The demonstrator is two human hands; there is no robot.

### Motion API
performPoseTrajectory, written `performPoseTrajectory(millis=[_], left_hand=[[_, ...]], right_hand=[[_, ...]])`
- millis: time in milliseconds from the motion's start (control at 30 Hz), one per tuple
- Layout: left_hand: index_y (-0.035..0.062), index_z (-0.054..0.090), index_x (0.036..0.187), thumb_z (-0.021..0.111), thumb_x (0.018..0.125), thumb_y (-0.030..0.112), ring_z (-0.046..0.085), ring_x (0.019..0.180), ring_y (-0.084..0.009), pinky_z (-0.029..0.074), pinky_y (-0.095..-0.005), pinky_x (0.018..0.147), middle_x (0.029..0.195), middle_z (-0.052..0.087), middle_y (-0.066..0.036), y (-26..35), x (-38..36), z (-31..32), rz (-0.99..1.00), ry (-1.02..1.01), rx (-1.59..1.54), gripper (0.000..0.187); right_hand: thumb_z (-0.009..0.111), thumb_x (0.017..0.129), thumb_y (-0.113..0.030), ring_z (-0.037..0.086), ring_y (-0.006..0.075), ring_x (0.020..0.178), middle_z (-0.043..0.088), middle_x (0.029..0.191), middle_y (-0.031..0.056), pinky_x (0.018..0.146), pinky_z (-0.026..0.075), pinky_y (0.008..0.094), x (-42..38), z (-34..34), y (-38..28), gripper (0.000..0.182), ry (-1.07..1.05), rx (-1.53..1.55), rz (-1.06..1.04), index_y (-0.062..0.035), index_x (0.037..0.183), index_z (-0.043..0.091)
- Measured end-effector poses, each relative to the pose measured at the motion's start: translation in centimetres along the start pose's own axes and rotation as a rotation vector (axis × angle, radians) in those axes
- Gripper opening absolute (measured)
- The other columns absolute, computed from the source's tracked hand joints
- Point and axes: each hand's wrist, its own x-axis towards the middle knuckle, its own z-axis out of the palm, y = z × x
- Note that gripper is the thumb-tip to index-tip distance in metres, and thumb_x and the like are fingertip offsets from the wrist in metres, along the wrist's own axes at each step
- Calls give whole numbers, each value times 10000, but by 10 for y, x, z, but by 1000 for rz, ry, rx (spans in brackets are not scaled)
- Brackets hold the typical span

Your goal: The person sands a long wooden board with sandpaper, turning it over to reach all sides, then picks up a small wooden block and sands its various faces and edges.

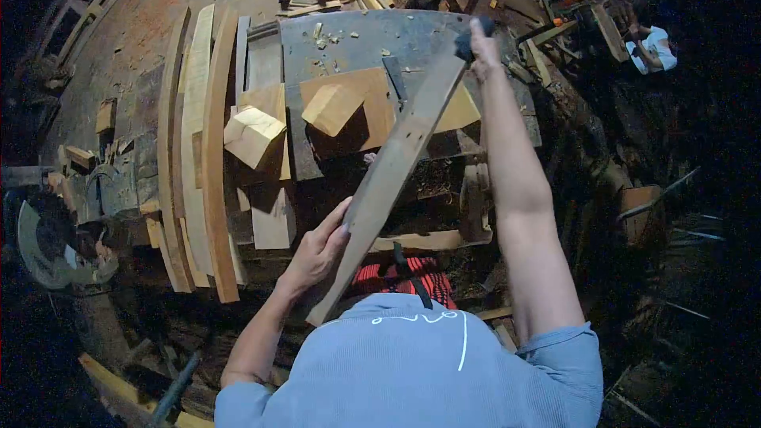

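Observation:
A long wooden board (392,162) slants from near my shirt up to the far right of the workbench. My left hand (319,254) grips its edge toward the lower end, fingers along the side. At the far end, my right hand (485,55) is closed on a small dark block (466,44), which lies at or against the board's tip. The block's exact kind is too dark and blurred to tell. Beneath and beside the board, an angled wooden block (333,108) rests on a flat brown panel (376,123). A second angled block (254,135) sits further left.
Several long, slightly curved planks (218,150) lie at the left of the workbench (357,36). Wood shavings (321,36) are scattered on its far part. A round-bladed machine (47,250) stands at far left. Another person (654,49) is at the upper right.

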Motion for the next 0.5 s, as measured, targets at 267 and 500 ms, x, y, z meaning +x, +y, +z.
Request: performPoseTrajectory(millis=[267,500], left_hand=[[9,309,1303,357,928,206,378,1188,-186,288,-284,972,1283,412,-156,-7,67,13,44,199,-223,426],[51,327,1301,395,914,220,437,1157,-248,346,-305,924,1247,447,-185,1,75,32,182,173,-4,428]], right_hand=[[463,794,-586,585,154,716,591,862,115,661,484,285,-192,-16,45,642,-454,-101,245,26,989,492],[525,822,-441,588,188,697,601,867,150,617,481,312,-208,3,55,542,-305,-54,102,55,1030,460]])
